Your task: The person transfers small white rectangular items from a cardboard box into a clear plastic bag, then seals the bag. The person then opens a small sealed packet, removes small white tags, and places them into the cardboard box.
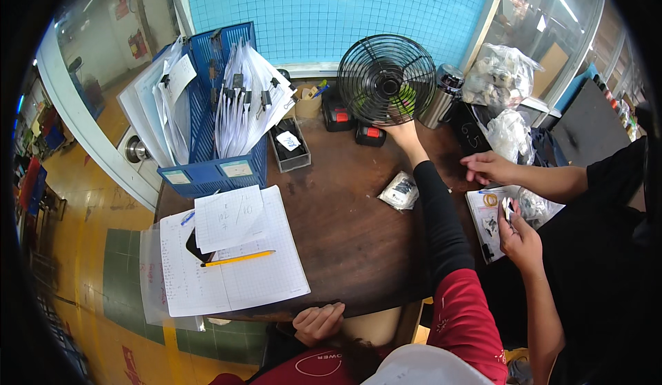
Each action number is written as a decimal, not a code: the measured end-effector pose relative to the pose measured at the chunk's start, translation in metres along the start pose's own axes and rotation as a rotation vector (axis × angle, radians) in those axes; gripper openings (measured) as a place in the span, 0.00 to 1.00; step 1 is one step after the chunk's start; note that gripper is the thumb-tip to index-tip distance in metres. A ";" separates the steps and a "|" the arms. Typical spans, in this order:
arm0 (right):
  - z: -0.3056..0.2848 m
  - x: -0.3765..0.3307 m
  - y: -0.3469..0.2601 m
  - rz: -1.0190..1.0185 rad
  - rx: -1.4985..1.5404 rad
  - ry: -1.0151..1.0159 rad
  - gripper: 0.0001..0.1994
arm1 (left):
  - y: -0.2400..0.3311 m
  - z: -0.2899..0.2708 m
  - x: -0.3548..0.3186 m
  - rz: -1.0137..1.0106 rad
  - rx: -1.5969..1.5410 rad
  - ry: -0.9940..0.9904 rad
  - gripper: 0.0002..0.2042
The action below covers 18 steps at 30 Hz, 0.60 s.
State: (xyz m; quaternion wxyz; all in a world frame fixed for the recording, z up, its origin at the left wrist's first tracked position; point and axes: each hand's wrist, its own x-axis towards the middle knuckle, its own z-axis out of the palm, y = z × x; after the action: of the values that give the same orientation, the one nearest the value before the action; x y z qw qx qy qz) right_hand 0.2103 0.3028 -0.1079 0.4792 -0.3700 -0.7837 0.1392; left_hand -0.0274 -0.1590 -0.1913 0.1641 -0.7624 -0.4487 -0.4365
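My right arm, in a red sleeve over a black one, stretches across the dark wooden table (338, 226). At its end my right hand (400, 131) is against the lower part of a black wire-cage fan (386, 75), which hides its fingers. My left hand (318, 324) rests at the near table edge with its fingers curled in and nothing showing in them. A small clear bag of dark pieces (400, 192) lies beside my right forearm. Left of centre, an open squared notebook (265, 281) bears loose paper slips (231, 219), a yellow pencil (238, 259) and a partly covered phone (196, 247).
Someone in black stands at the right; one hand (520, 240) holds a small black-and-white item, the other hand (489, 168) is free. A blue file rack (214, 171), parts box (293, 157), battery packs (371, 135), steel flask (441, 99) and plastic bags (500, 75) line the back.
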 end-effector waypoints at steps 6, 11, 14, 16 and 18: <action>0.003 0.001 0.000 -0.027 -0.103 0.034 0.27 | 0.002 -0.001 0.000 -0.015 -0.003 0.018 0.11; 0.012 -0.001 0.010 -0.023 -0.042 0.087 0.30 | 0.002 0.002 -0.002 -0.024 0.008 0.058 0.11; 0.018 -0.001 0.011 0.032 0.152 0.076 0.33 | 0.000 0.003 -0.002 -0.007 0.030 0.072 0.11; 0.011 -0.003 0.004 0.044 0.134 0.040 0.34 | -0.001 0.004 -0.002 0.000 0.022 0.057 0.11; -0.005 -0.014 -0.012 0.046 0.000 -0.017 0.34 | -0.002 0.004 -0.001 0.008 0.009 0.055 0.10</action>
State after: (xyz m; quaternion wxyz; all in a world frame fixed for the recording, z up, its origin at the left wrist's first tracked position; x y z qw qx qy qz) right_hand 0.2124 0.2840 -0.1073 0.4693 -0.3867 -0.7790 0.1530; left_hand -0.0274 -0.1559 -0.1947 0.1815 -0.7513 -0.4427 -0.4545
